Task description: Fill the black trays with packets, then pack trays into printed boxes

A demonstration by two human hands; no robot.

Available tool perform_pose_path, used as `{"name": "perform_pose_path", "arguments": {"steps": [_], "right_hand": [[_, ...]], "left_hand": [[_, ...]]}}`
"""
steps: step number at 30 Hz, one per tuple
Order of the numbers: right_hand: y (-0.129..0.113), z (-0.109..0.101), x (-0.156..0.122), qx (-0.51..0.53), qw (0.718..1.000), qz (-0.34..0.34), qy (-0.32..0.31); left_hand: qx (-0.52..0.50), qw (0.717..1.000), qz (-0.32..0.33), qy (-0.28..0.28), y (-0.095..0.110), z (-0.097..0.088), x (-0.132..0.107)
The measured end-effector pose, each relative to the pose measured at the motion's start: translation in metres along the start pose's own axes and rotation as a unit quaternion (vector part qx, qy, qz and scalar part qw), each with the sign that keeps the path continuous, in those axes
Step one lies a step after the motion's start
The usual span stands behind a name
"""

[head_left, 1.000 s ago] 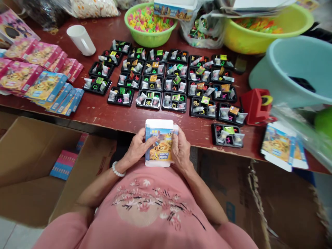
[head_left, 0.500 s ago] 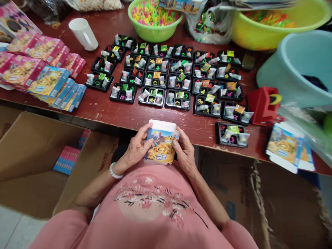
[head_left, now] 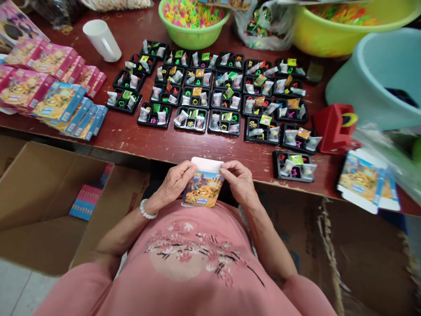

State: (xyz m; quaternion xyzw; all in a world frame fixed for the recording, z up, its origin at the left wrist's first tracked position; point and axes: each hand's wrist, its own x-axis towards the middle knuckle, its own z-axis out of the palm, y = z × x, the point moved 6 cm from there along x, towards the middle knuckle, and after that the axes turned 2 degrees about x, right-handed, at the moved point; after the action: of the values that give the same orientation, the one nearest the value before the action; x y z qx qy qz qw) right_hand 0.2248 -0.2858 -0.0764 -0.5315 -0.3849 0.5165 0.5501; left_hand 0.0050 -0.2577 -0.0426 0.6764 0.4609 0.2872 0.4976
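Observation:
Between my two hands, close to my body and just below the table's front edge, is a small blue-and-yellow printed cardboard box (head_left: 204,188). Its white top flap (head_left: 208,164) stands up at the far end. My left hand (head_left: 176,182), with a white bead bracelet at the wrist, pinches the box's upper left corner. The upper right corner is pinched by the thumb and fingers of my right hand (head_left: 240,180). Beyond the box, black compartment trays (head_left: 224,122) with small wrapped packets and coloured plastic pieces stand in rows on the table.
Pink boxes (head_left: 26,90) and blue boxes (head_left: 59,103) are stacked at left near a white mug (head_left: 102,40). A green basket (head_left: 194,35), yellow basin (head_left: 324,37) and pale blue tub (head_left: 368,83) stand behind. A red tape dispenser (head_left: 333,129) and flattened boxes (head_left: 362,180) lie right. An open carton (head_left: 42,188) is below left.
Both hands have shifted from the sides of the box up to its top corners, by the flap. The box stays near my body, and the view has tilted slightly.

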Motion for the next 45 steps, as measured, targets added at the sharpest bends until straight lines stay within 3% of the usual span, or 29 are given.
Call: {"name": "perform_pose_path", "arguments": {"steps": [4,8,11,14,18,23,28,33,38,42,45], "right_hand": [[-0.004,0.001,-0.001,-0.068,0.996,-0.038,-0.032],[-0.019,0.002,-0.006,-0.173,0.972,-0.133,-0.088],[-0.020,0.003,-0.009,-0.183,0.964,-0.130,-0.144],[-0.019,0.002,-0.009,-0.209,0.959,-0.111,-0.159],[-0.022,0.004,-0.005,-0.249,0.952,-0.102,-0.147],[-0.019,0.007,0.003,-0.140,0.981,-0.002,-0.134],[-0.011,0.002,0.001,-0.101,0.989,0.015,-0.111],[-0.003,-0.010,-0.012,-0.120,0.989,-0.040,-0.078],[0.001,-0.006,-0.028,-0.181,0.971,-0.131,-0.081],[-0.014,0.006,-0.044,-0.278,0.938,-0.200,-0.056],[-0.045,-0.013,-0.043,-0.335,0.912,-0.236,0.006]], "left_hand": [[-0.029,0.997,0.050,0.059,-0.007,0.000,0.001],[0.043,0.992,0.116,0.017,-0.003,-0.001,0.002],[0.077,0.982,0.172,0.001,0.007,-0.004,0.000],[0.079,0.982,0.174,-0.014,0.012,-0.006,0.000],[0.066,0.991,0.115,-0.023,0.012,-0.007,0.005],[0.021,0.998,0.045,-0.033,0.011,-0.005,0.016],[0.012,0.996,0.090,-0.019,0.012,0.001,0.020],[0.048,0.981,0.183,-0.033,0.011,0.002,0.013],[0.123,0.956,0.264,-0.027,0.013,0.003,0.004],[0.110,0.958,0.264,-0.020,0.011,0.007,0.002],[0.071,0.971,0.230,-0.002,0.005,0.006,0.001]]}}
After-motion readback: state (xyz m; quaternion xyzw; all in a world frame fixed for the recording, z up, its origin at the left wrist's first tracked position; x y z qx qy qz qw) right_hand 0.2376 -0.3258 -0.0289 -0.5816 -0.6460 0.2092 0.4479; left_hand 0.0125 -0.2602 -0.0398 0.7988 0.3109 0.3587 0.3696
